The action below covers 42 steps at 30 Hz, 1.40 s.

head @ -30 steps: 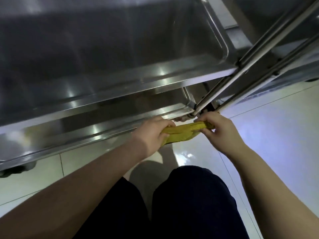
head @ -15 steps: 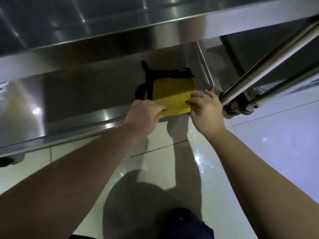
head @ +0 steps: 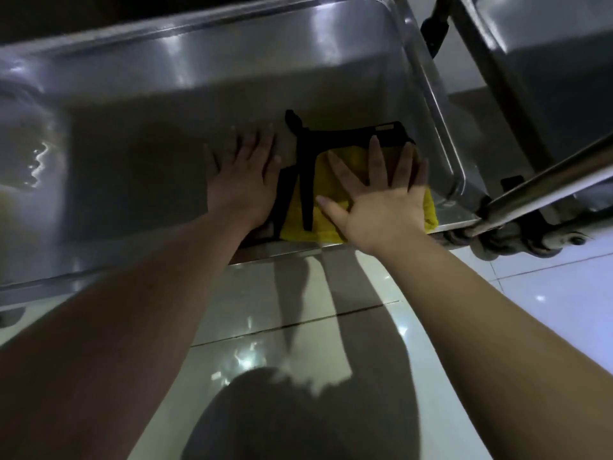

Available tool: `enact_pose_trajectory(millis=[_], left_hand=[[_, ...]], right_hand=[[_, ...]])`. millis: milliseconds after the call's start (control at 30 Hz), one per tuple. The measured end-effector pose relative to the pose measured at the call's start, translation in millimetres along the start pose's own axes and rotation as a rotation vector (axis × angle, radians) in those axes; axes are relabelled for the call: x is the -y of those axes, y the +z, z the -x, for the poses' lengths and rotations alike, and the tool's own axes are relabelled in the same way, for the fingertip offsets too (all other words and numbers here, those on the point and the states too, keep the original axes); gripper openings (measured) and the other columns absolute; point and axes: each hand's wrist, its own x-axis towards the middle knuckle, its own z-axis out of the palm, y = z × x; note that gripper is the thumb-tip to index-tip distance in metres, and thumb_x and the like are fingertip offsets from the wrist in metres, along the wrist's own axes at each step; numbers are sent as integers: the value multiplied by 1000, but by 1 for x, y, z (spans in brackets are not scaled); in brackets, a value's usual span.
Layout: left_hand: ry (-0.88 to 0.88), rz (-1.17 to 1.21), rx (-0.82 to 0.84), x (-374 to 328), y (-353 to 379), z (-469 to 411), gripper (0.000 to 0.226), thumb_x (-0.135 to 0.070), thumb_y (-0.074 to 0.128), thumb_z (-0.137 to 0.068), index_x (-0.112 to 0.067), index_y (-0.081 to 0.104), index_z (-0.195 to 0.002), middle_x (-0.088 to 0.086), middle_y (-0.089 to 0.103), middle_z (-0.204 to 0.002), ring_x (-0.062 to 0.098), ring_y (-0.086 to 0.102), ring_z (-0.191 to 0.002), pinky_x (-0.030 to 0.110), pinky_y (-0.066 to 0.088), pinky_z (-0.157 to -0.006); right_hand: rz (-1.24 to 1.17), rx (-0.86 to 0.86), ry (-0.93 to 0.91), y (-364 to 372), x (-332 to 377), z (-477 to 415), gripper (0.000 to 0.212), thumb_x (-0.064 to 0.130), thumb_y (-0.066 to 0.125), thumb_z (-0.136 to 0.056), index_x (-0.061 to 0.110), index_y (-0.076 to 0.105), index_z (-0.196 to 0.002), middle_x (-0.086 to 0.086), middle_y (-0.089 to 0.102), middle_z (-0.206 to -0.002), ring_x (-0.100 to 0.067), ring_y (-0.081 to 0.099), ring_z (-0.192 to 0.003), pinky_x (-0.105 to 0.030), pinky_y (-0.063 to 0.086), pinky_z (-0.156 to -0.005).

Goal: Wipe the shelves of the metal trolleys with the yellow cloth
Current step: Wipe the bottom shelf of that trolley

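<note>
Bottom trolley shelf [head: 149, 180], right corner: yellow cloth [head: 295, 224] now lies flat, no longer pinched; your right hand [head: 381, 207] presses it, fingers spread, left hand [head: 243, 175] flat beside it, wiping can start

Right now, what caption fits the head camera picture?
Right hand presses the yellow cloth on a trolley shelf; left hand flat beside.

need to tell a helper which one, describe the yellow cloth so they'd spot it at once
Find the low steel trolley shelf and go to its near right corner. The yellow cloth lies flat there under the right hand; it is the only bright thing, crossed by black strips.
</note>
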Motion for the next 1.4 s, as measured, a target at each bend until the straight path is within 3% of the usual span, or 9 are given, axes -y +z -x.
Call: enact_pose_trajectory(millis=[267,400,500,633,800,933,1067,1200,1400], left_hand=[[-21,46,-72,0,1,1,56,-34,24,-104,-20,11,-156,0,7,-164,18,-1,-151,48,-5,-120],[-232,190,-249,9,-3,-1,54,-19,32,-101,-11,21,-154,7,16,-162,22,5,-151,46,-6,-120],[-326,216,-228,15,-4,-5,57,-21,30,-101,-17,15,-156,3,10,-164,20,-1,-151,47,-9,-119],[-284,146,-125,13,0,-8,54,-37,21,-104,-24,14,-156,-5,11,-163,17,0,-150,49,-7,-119],[-251,51,-61,13,2,-10,54,-39,18,-104,-29,8,-156,-8,7,-164,19,-3,-150,54,-8,-117],[-168,71,-60,17,-1,-10,53,-32,22,-104,-28,13,-156,-8,9,-163,18,3,-150,41,-1,-119],[-5,56,-43,29,-7,-13,52,-26,26,-104,-23,19,-156,-6,11,-163,14,8,-150,31,9,-118],[56,59,-28,36,-7,-4,53,-34,19,-105,-20,12,-156,-6,6,-163,9,1,-149,26,-1,-119],[-22,23,-76,32,-1,-2,55,-33,21,-104,-22,9,-157,-4,5,-164,15,-2,-150,33,-6,-119]], right_hand=[[-121,-45,207,-26,-18,-104,70,78,20,-85,54,6,-149,-4,-7,-164,-47,-16,-144,-64,-8,-113],[-93,-87,-65,-21,63,-91,67,74,25,-87,52,11,-149,-7,-2,-164,-50,-10,-144,-65,-9,-112],[-71,-109,-218,-12,94,-75,63,73,21,-88,55,11,-148,-5,1,-164,-49,-10,-144,-63,-12,-112],[-74,-106,-211,-17,49,-100,67,78,24,-85,57,12,-147,2,3,-164,-42,-8,-147,-59,-7,-115],[-38,-62,95,-33,-50,-136,71,79,20,-85,51,11,-150,0,0,-164,-42,-10,-146,-58,-11,-115],[-79,-69,240,-32,-17,-146,70,74,21,-86,49,11,-151,-4,-3,-164,-45,-13,-145,-63,-12,-113],[-147,-48,37,-34,70,-148,65,72,23,-89,50,14,-150,-2,-1,-164,-46,-10,-145,-62,-11,-113],[-117,-33,-186,-32,88,-143,60,72,17,-91,54,11,-148,4,0,-164,-40,-12,-147,-57,-10,-115],[-73,-43,99,-41,-36,-152,67,75,17,-90,48,9,-151,0,0,-164,-42,-8,-147,-58,-8,-116]])
